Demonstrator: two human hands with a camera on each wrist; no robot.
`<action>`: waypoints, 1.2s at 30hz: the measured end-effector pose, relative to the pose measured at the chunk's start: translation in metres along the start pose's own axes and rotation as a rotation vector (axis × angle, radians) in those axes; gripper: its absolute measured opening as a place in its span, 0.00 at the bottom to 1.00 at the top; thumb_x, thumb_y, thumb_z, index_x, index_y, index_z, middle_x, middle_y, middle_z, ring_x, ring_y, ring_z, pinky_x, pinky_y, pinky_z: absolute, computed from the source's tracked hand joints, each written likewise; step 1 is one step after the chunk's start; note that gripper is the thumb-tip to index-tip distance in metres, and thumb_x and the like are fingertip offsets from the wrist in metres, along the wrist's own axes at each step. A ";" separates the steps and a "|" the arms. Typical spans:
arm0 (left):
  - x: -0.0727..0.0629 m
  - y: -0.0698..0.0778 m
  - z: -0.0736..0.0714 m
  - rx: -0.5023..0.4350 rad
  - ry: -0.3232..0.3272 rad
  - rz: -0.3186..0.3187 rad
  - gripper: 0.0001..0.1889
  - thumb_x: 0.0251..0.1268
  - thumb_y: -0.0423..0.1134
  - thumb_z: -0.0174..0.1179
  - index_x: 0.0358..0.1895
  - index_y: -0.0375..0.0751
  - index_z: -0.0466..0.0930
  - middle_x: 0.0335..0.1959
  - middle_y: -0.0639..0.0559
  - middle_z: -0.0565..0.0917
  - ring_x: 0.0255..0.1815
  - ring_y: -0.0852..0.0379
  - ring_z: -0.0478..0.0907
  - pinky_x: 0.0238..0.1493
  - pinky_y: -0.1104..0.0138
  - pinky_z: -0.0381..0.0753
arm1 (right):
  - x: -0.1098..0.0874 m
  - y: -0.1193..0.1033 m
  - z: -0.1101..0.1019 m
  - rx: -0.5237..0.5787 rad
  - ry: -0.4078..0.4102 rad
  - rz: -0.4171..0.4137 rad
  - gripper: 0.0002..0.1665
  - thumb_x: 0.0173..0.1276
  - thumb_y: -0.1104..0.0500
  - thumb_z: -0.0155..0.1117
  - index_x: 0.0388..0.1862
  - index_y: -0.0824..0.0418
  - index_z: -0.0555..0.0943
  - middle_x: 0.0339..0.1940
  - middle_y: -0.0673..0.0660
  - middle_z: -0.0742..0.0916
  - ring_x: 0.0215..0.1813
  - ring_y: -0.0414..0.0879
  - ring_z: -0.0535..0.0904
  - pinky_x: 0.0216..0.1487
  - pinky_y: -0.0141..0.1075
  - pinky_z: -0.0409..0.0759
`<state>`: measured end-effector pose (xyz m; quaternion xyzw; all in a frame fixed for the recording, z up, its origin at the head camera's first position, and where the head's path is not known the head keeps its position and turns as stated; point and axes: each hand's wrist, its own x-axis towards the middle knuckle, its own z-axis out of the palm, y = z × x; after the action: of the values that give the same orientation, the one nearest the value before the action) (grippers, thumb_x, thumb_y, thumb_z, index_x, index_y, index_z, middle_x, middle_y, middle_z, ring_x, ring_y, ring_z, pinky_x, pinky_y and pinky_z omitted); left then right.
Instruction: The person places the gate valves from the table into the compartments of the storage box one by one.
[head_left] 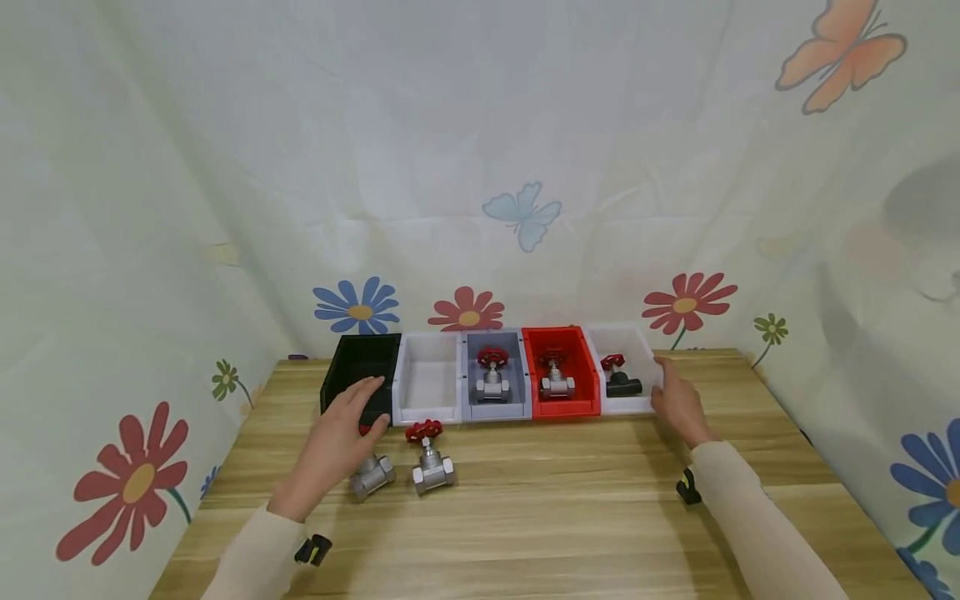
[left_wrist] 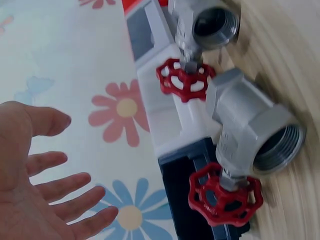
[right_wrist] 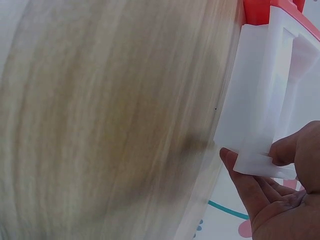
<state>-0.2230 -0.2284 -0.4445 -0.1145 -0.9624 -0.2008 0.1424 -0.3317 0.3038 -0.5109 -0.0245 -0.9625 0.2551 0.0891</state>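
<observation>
My left hand [head_left: 341,437], fingers spread and relaxed, hovers over a gate valve [head_left: 372,477] in front of the black bin [head_left: 365,353]. In the left wrist view that hand holds nothing, and the valve's red handwheel [left_wrist: 225,195] and steel body show beside it. A second gate valve [head_left: 432,471] stands to its right on the table. At the far right, my right hand [head_left: 681,404] grips the side wall of a white bin [head_left: 643,358], thumb and fingers on either side of its edge. Inside this bin is a dark valve [head_left: 623,383] with a red handwheel.
Between the black bin and the right-hand white bin stand another white bin [head_left: 430,416], a grey bin [head_left: 498,412] with a steel valve [head_left: 492,385], and a red bin [head_left: 564,408] with a steel valve [head_left: 557,383]. A flowered curtain [head_left: 420,167] hangs behind the wooden table [head_left: 540,508].
</observation>
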 end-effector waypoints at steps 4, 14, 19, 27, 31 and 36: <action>-0.006 0.009 0.003 0.016 -0.037 0.027 0.34 0.65 0.46 0.64 0.73 0.44 0.65 0.72 0.38 0.68 0.67 0.37 0.70 0.60 0.44 0.76 | 0.001 0.000 0.000 0.008 -0.006 0.003 0.33 0.71 0.66 0.50 0.74 0.66 0.57 0.46 0.79 0.82 0.33 0.58 0.76 0.36 0.49 0.74; -0.018 0.027 0.015 0.035 -0.096 0.083 0.34 0.63 0.49 0.65 0.72 0.49 0.67 0.70 0.44 0.72 0.68 0.43 0.72 0.59 0.47 0.78 | 0.002 0.001 0.000 0.004 0.005 -0.020 0.33 0.70 0.66 0.50 0.73 0.67 0.57 0.43 0.79 0.83 0.33 0.59 0.77 0.37 0.52 0.76; -0.024 0.032 0.024 0.044 -0.112 0.122 0.33 0.61 0.49 0.66 0.70 0.49 0.70 0.67 0.44 0.74 0.65 0.44 0.75 0.58 0.48 0.79 | 0.001 0.001 0.001 0.009 -0.001 -0.019 0.33 0.70 0.66 0.50 0.73 0.67 0.57 0.46 0.80 0.82 0.35 0.60 0.78 0.39 0.53 0.76; -0.028 0.037 0.038 0.080 -0.180 0.129 0.32 0.62 0.50 0.66 0.69 0.50 0.71 0.63 0.47 0.78 0.61 0.45 0.78 0.57 0.47 0.79 | 0.000 0.002 0.000 0.014 -0.011 -0.007 0.33 0.71 0.66 0.50 0.74 0.66 0.56 0.47 0.80 0.82 0.35 0.59 0.77 0.38 0.50 0.75; -0.030 0.037 0.044 0.100 -0.192 0.143 0.31 0.62 0.51 0.65 0.69 0.50 0.71 0.60 0.48 0.79 0.58 0.46 0.79 0.57 0.48 0.78 | 0.001 0.002 0.001 0.012 -0.012 -0.009 0.33 0.71 0.66 0.50 0.74 0.67 0.56 0.47 0.80 0.82 0.35 0.59 0.77 0.38 0.51 0.76; -0.032 0.037 0.051 0.099 -0.167 0.177 0.30 0.61 0.50 0.66 0.68 0.51 0.73 0.55 0.49 0.81 0.55 0.47 0.80 0.55 0.49 0.79 | 0.000 0.001 0.001 0.008 -0.010 -0.006 0.33 0.71 0.66 0.50 0.74 0.66 0.56 0.45 0.78 0.83 0.33 0.58 0.77 0.36 0.49 0.76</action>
<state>-0.1946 -0.1796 -0.4869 -0.2080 -0.9658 -0.1294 0.0844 -0.3322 0.3045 -0.5125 -0.0202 -0.9620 0.2587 0.0853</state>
